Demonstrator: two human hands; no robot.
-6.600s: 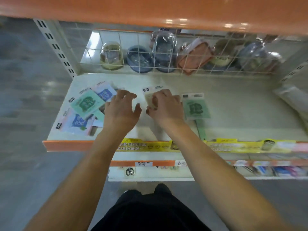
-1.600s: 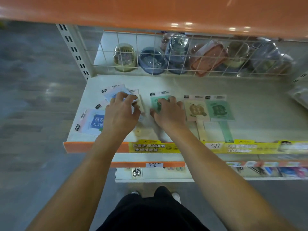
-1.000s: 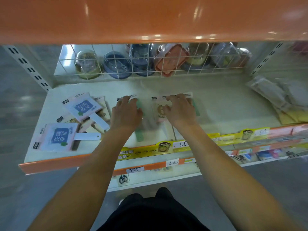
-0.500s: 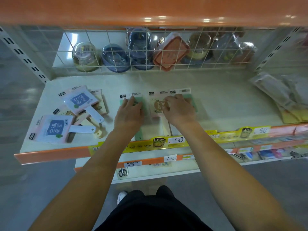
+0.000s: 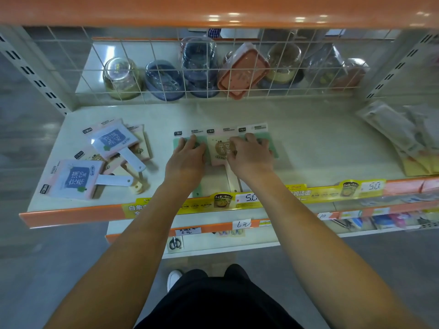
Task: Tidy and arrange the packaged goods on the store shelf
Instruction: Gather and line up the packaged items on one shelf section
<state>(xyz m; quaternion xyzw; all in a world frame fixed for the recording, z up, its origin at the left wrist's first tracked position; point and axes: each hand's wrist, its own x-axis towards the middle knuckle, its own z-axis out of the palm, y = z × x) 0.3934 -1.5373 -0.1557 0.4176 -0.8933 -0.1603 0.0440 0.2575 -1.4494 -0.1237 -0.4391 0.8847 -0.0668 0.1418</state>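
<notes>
Three flat packaged hand fans lie side by side in a row at the middle of the cream shelf. My left hand rests flat on the left green fan. My right hand rests across the beige middle fan and the right green fan, fingers spread. A loose pile of blue-printed and beige fans lies to the left, with another blue one near the front edge.
A wire grid closes the back, with wrapped bowls and boxes behind it. Soft packets lie at the right end. A yellow price strip runs along the shelf's orange front lip. Lower shelves sit below.
The three fans have been pulled into one row and nudged together. My hands stay on them; the view has shifted slightly since half a second ago.
</notes>
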